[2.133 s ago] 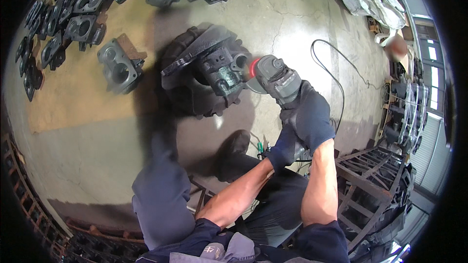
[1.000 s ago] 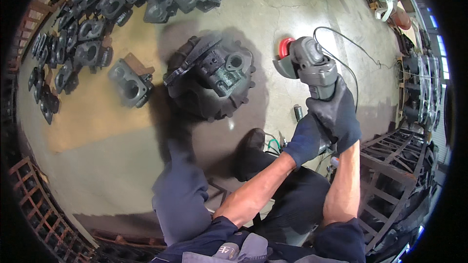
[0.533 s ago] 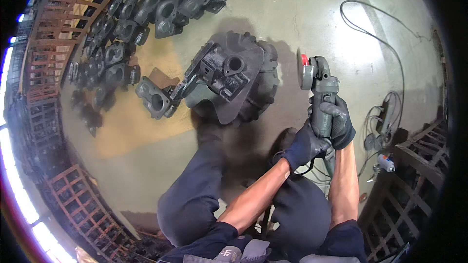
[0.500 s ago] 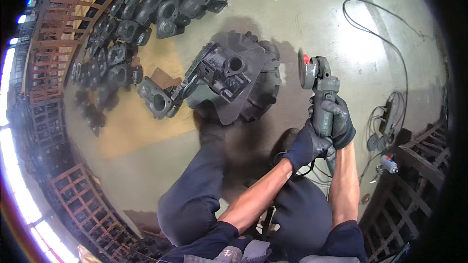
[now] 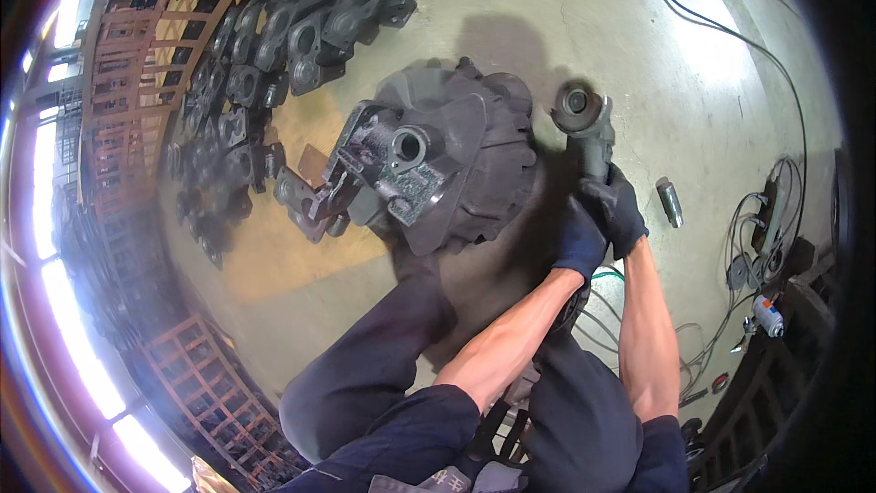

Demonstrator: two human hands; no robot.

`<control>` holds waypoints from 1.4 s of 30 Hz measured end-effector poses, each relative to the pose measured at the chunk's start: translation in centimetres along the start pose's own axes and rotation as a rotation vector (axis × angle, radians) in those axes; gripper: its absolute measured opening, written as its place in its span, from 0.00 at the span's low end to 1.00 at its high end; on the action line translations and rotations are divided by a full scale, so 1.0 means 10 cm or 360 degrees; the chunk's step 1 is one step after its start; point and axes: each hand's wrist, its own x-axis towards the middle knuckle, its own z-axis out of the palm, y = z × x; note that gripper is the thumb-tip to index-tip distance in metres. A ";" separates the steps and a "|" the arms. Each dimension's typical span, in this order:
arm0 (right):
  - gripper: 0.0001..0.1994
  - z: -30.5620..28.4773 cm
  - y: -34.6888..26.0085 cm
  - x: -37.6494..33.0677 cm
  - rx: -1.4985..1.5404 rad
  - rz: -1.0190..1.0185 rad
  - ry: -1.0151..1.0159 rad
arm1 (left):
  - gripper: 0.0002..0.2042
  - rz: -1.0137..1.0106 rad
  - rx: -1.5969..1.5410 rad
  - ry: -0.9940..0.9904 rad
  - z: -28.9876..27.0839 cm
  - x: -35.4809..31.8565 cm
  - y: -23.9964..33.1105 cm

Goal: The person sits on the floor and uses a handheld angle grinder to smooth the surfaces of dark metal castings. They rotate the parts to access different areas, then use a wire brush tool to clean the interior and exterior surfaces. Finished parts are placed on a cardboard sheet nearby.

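Both hands hold a grey angle grinder (image 5: 597, 153) to the right of a large dark casting. My right hand (image 5: 622, 213), in a dark glove, is closed round its body. Just below and to the left, my gloved left hand (image 5: 580, 239) is closed round its rear part, with its fingertips mostly hidden. The grinder's round head and disc (image 5: 577, 102) point away from me, apart from any workpiece. A rough black metal bracket (image 5: 427, 187) with a round bore lies on top of a bulky, ribbed black casting (image 5: 506, 164).
Many black flanged castings (image 5: 274, 41) lie at the far left, beside rusty metal crates (image 5: 137, 36). A short metal cylinder (image 5: 670, 202) lies right of my hands. Further right are a power strip (image 5: 772, 210), a looping black cable (image 5: 776, 55) and a spray can (image 5: 768, 316).
The grinder has rolled in my hands, so its disc, edge-on before, now shows its round face. The short metal cylinder on the floor has come into sight. The whole view has shifted slightly.
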 end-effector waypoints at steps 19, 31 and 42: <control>0.21 -0.92 0.56 -1.79 -0.0804 0.0014 0.1173 | 0.29 -0.0048 0.1071 -0.0349 -0.18 0.59 -0.25; 0.27 -0.98 1.09 -2.11 -0.1487 0.0454 0.0697 | 0.19 0.0475 0.1311 -0.0442 -1.02 0.15 0.39; 0.21 -1.18 0.82 -2.19 -0.1067 0.0440 0.0530 | 0.15 0.1264 0.1739 -0.0596 -2.30 -0.94 2.26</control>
